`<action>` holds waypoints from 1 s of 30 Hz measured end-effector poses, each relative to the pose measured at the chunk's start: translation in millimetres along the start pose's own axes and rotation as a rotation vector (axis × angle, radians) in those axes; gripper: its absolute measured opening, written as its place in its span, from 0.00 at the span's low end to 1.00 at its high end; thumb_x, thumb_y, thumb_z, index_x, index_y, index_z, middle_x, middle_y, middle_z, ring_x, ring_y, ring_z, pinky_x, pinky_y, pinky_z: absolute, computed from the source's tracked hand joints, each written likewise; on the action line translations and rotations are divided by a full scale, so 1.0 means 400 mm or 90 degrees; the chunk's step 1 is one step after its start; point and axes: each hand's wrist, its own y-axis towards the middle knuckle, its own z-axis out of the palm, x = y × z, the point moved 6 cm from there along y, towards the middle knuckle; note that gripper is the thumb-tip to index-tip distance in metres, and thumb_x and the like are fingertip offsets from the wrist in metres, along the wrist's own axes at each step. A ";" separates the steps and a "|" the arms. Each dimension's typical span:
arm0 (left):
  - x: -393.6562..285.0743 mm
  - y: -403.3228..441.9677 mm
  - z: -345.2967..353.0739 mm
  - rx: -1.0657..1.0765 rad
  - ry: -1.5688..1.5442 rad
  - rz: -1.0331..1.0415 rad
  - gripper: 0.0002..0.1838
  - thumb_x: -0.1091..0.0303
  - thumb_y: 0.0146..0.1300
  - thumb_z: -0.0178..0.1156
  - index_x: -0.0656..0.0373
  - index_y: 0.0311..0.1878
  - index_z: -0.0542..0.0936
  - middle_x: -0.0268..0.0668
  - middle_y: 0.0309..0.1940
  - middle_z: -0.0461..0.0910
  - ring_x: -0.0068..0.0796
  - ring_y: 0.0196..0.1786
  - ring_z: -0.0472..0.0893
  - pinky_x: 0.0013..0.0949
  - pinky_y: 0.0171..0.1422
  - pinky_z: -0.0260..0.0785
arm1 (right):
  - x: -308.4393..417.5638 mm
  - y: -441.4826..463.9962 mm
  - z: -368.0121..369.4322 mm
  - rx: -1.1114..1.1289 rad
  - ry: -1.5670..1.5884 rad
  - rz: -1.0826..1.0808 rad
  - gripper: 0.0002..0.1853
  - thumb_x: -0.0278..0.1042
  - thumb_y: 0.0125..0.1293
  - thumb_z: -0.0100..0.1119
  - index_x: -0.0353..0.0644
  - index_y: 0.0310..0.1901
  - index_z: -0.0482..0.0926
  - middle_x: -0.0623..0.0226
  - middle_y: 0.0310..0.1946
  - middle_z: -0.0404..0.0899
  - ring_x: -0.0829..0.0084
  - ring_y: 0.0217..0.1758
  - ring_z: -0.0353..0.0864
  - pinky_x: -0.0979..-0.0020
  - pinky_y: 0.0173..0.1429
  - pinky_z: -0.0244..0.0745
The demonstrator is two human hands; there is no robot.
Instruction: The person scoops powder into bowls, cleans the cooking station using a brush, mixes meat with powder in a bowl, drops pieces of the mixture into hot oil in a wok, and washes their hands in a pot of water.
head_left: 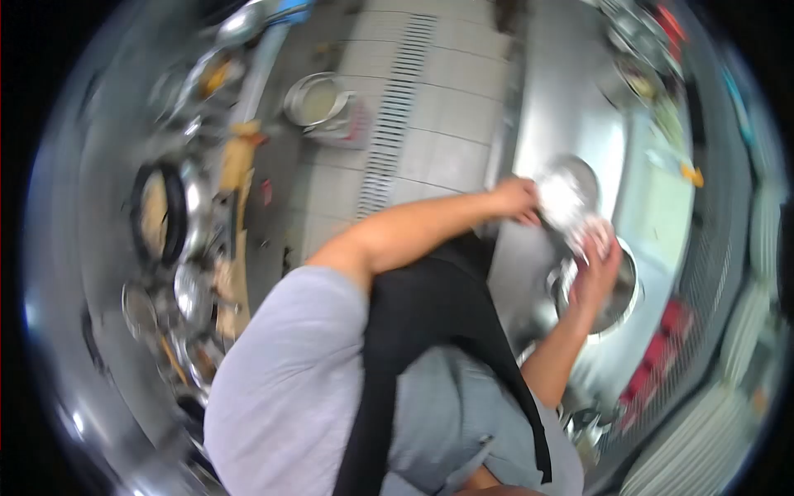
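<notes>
A round metal bowl (590, 175) with white, flour-like powder (562, 197) in it is on the steel counter in front of me. My left hand (517, 201) is closed at the bowl's near-left edge, fingers curled on the rim. At the bowl's right edge, my right hand (597, 260) is closed around a whitish-pink lump (594, 236), blurred and seemingly coated in powder; I cannot make out its kind. Under and beside that hand stands a larger metal pot (633, 298), partly hidden by the wrist.
A pale green-white board (662, 215) lies along the counter's right side, near red containers (662, 347) and stacked white plates (703, 446). Behind my left side, a stove counter carries a black-rimmed pan (155, 213). A bucket (318, 101) stands near the floor drain (401, 99).
</notes>
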 end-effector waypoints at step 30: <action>0.334 -1.453 -0.490 -0.466 -0.584 0.679 0.28 0.48 0.76 0.45 0.56 0.70 0.72 0.47 0.62 0.80 0.45 0.62 0.81 0.52 0.60 0.78 | -0.168 -0.947 1.186 1.112 -0.314 -0.126 0.26 0.33 0.67 0.66 0.34 0.65 0.74 0.58 0.53 0.82 0.69 0.52 0.83 0.67 0.50 0.84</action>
